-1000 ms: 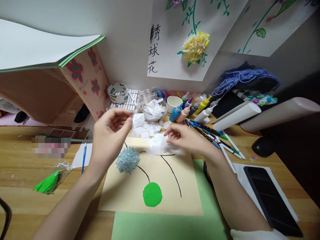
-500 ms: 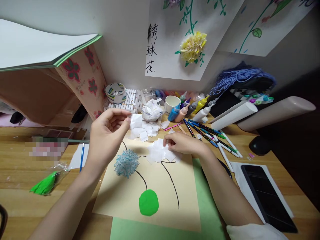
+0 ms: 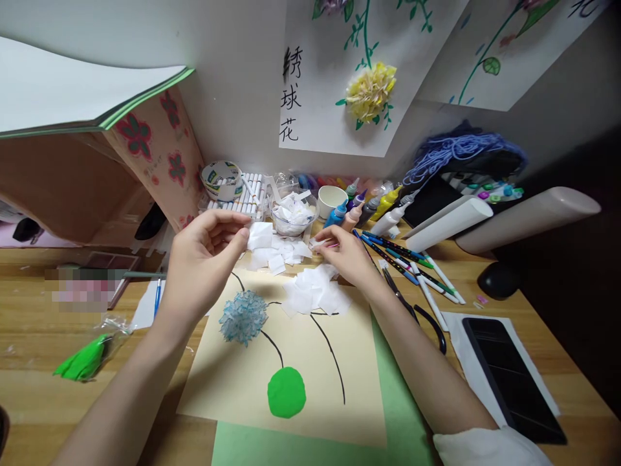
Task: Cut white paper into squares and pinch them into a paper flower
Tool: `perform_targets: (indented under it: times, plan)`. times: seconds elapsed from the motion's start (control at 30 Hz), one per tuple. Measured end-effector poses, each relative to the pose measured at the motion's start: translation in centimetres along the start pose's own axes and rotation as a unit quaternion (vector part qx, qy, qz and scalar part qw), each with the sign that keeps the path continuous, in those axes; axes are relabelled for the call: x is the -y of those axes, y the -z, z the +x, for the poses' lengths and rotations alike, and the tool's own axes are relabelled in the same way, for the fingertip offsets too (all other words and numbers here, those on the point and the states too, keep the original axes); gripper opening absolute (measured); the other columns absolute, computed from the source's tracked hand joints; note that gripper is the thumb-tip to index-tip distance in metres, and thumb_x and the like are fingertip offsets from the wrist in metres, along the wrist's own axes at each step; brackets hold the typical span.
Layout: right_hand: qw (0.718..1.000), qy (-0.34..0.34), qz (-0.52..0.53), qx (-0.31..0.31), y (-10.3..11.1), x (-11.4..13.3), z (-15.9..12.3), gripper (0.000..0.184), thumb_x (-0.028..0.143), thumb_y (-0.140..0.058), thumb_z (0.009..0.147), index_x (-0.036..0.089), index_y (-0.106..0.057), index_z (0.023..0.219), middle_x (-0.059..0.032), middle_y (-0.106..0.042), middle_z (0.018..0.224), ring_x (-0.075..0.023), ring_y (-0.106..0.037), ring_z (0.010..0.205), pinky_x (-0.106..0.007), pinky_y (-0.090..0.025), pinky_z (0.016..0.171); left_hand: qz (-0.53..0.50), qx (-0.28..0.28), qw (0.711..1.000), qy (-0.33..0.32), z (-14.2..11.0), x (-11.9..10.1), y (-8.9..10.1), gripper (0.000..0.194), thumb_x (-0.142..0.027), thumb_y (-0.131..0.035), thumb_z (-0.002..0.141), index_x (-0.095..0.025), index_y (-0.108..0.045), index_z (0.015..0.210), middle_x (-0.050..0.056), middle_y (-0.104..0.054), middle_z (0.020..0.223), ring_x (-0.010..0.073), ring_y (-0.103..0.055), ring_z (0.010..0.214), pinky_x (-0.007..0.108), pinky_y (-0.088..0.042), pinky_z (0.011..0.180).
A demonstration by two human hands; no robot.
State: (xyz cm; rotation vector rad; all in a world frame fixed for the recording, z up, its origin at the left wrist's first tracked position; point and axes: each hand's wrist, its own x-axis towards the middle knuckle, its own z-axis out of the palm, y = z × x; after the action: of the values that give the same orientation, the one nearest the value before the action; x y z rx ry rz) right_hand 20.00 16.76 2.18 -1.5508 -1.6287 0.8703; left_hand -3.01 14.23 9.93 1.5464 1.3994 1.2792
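Observation:
My left hand (image 3: 208, 249) is raised over the left part of the sheet, thumb and forefinger pinching a small white square of thin paper (image 3: 261, 235). My right hand (image 3: 345, 254) is at the back of the desk, its fingers closed around a thin pink stick (image 3: 332, 244), mostly hidden by them. Below it, a pile of white paper squares (image 3: 315, 291) lies on the cream sheet (image 3: 233, 388). This sheet also bears a fluffy blue paper flower (image 3: 243, 317), a flat green disc (image 3: 286, 393) and black drawn lines. More loose squares (image 3: 290, 249) lie behind.
Behind stand a clear bowl of white scraps (image 3: 294, 215), a paper cup (image 3: 332, 199) and paint bottles (image 3: 354, 215). Markers (image 3: 412, 264), black scissors (image 3: 400, 294) and a phone (image 3: 512, 378) lie right. A green clay bag (image 3: 85, 359) sits left; a flower picture (image 3: 330, 97) hangs on the wall.
My right hand has left the pile of paper squares and moved back to the pink stick, closing its fingers there. My left hand still holds its square in nearly the same place.

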Motion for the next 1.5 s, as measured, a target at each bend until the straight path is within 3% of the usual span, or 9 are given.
perform_targets:
  times: [0.17,0.37,0.5,0.67,0.8,0.9,1.0,1.17,1.5]
  plan:
    - [0.997,0.063,-0.043,0.006,0.7,0.6,-0.9,0.01,0.018,-0.055,0.08,0.017,-0.065,0.083,-0.0043,-0.067,0.084,-0.0158,-0.061,0.076,-0.028,-0.046,0.07,0.019,-0.003,1.0,-0.004,0.1,-0.1,0.4,0.014,-0.023,-0.064,0.074,-0.018,-0.064,0.087,0.003,-0.066,0.084,0.0129,-0.06,0.075,0.024,-0.052,0.068]
    - [0.927,0.233,-0.261,0.133,-4.5,1.5,-1.3,0.009,0.015,-0.056,0.082,0.015,-0.065,0.079,-0.0081,-0.061,0.085,-0.02,-0.052,0.086,-0.03,-0.04,0.074,0.024,-0.008,1.0,-0.015,0.0,-0.4,0.7,0.014,-0.024,-0.062,0.076,-0.018,-0.065,0.088,0.003,-0.067,0.086,0.0135,-0.061,0.076,0.025,-0.052,0.068]
    - [0.928,0.229,-0.264,0.13,-6.6,1.3,-0.8,0.018,0.007,-0.051,0.08,0.014,-0.062,0.068,-0.0097,-0.062,0.08,-0.0206,-0.051,0.082,-0.03,-0.039,0.07,0.014,-0.012,1.0,-0.016,-0.2,-0.7,1.0,0.013,-0.023,-0.062,0.076,-0.018,-0.064,0.088,0.002,-0.066,0.084,0.0123,-0.06,0.073,0.023,-0.052,0.066]
    - [0.967,0.164,-0.163,0.109,-4.6,1.3,-1.2,0.011,0.014,-0.053,0.081,0.014,-0.063,0.076,-0.0058,-0.065,0.08,-0.0151,-0.056,0.075,-0.025,-0.042,0.067,0.01,-0.015,1.0,-0.014,0.0,-0.8,1.6,0.014,-0.023,-0.062,0.076,-0.018,-0.064,0.088,0.003,-0.066,0.085,0.0124,-0.06,0.073,0.023,-0.051,0.066]
    - [0.991,-0.004,0.081,0.104,-1.8,1.2,-2.3,0.016,0.029,-0.06,0.078,0.014,-0.065,0.077,-0.0041,-0.066,0.077,-0.0145,-0.059,0.07,-0.025,-0.044,0.063,0.042,0.099,0.994,0.006,-0.1,-0.4,1.3,0.01,-0.022,-0.058,0.078,-0.017,-0.064,0.084,0.003,-0.067,0.084,0.0141,-0.061,0.074,0.024,-0.048,0.064]
    - [0.984,-0.056,0.142,0.089,-0.1,0.9,-3.3,0.024,0.038,-0.065,0.073,0.015,-0.064,0.075,-0.0025,-0.063,0.073,-0.0127,-0.055,0.064,-0.024,-0.042,0.058,0.095,0.245,0.965,0.01,-1.1,0.3,-0.5,0.013,-0.021,-0.051,0.081,-0.018,-0.064,0.083,0.004,-0.068,0.081,0.0161,-0.062,0.074,0.027,-0.047,0.064]
    - [0.98,-0.076,0.17,0.076,0.8,0.8,-4.2,0.026,0.039,-0.069,0.069,0.015,-0.062,0.072,-0.0004,-0.06,0.068,-0.0111,-0.052,0.059,-0.024,-0.041,0.055,0.145,0.318,0.937,-0.027,-2.8,1.4,-3.2,0.018,-0.019,-0.046,0.084,-0.02,-0.064,0.086,0.004,-0.068,0.083,0.0181,-0.062,0.076,0.03,-0.048,0.066]
    - [0.984,-0.073,0.159,0.043,1.1,1.5,-5.4,0.021,0.035,-0.068,0.07,0.015,-0.062,0.07,-0.0004,-0.061,0.068,-0.0115,-0.054,0.06,-0.024,-0.042,0.056,0.181,0.233,0.954,-0.055,-4.6,2.1,-5.8,0.02,-0.026,-0.046,0.088,-0.019,-0.061,0.1,0.008,-0.065,0.101,0.0211,-0.062,0.087,0.036,-0.049,0.076]
    - [0.98,-0.016,0.184,0.077,0.9,5.0,-5.1,0.012,0.026,-0.062,0.076,0.016,-0.069,0.077,-0.0028,-0.069,0.076,-0.0148,-0.063,0.073,-0.025,-0.048,0.066,0.035,0.132,0.99,-0.017,-4.2,0.9,-5.2,0.014,-0.024,-0.057,0.082,-0.02,-0.069,0.088,0.002,-0.071,0.087,0.0151,-0.066,0.076,0.027,-0.053,0.074]
